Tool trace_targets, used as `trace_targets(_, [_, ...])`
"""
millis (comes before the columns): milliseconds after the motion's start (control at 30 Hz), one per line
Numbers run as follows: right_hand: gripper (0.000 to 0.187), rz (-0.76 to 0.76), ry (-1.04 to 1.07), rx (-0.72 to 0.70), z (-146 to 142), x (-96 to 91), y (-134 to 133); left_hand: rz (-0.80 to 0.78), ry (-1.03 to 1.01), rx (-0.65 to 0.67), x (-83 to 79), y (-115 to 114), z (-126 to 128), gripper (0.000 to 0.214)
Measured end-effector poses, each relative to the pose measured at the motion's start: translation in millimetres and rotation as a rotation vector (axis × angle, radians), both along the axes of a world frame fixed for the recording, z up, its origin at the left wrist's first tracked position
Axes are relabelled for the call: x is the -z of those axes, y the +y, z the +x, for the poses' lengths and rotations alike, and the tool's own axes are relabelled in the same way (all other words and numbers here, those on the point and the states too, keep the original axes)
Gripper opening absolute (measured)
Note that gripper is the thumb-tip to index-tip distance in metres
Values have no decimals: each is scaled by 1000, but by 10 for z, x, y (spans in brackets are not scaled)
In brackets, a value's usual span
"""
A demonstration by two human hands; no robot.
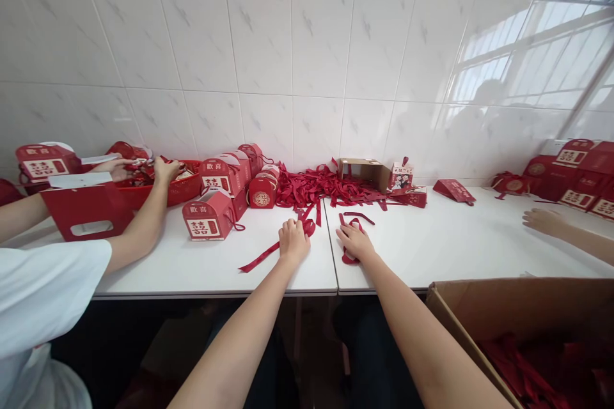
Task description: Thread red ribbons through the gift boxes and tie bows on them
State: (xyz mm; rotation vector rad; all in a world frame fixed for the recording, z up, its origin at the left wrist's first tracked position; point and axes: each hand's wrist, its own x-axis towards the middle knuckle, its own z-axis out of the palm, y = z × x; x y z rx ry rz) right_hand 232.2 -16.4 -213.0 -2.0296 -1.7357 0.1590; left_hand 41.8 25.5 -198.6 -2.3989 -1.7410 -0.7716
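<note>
My left hand (293,241) is closed on a red ribbon (261,258), whose cut tail lies across the white table toward the left. Part of that ribbon loops out beyond my fingers. A short way to the right, my right hand (355,241) has its fingers bent over another red ribbon piece (351,261), pressed against the tabletop; the palm hides much of it. Just beyond the right hand lies a thin dark red strip (359,215). Behind both hands spreads a big heap of red ribbons (311,186).
Red gift boxes (207,217) stand left of the ribbons. An open cardboard box (384,174) lies behind. At left, a co-worker's hands (165,169) work over a red basket (189,185). Another person's hand (544,222) reaches in at right. A large carton (455,319) fills the lower right.
</note>
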Motion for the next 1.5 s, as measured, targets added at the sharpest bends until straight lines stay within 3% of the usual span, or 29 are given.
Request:
trace_targets(133, [34, 14, -3, -129, -27, -19, -51, -36, -30, -139, 8, 20, 2, 27])
trace_targets(267, [29, 10, -32, -118, -65, -19, -100, -98, -46, -211, 9, 49, -21, 27])
trace_targets(400, [27, -9, -75, -82, -88, -41, -118, -138, -68, -205, 1, 68, -66, 32])
trace_targets(533, [40, -26, -128, -4, -105, -55, -102, -173, -145, -151, 24, 110, -108, 31])
trace_targets(800, [50, -146, -149, 72, -90, 24, 56, -204, -468, -57, 151, 272, -147, 31])
trace_targets(967, [52, -90, -180, 125, -121, 21, 24, -192, -708, -146, 159, 348, -198, 31])
trace_targets(1100, [45, -71, -227, 79, -166, -13, -52, -167, -815, -226, 118, 353, -236, 31])
trace_targets(1300, [51, -115, -233, 27, -209, -51, -72, -232, -792, -233, 75, 350, -222, 32])
trace_targets(1500, [58, -123, -213, -3, -176, 20, 1, -327, -572, -131, -44, 638, -70, 30])
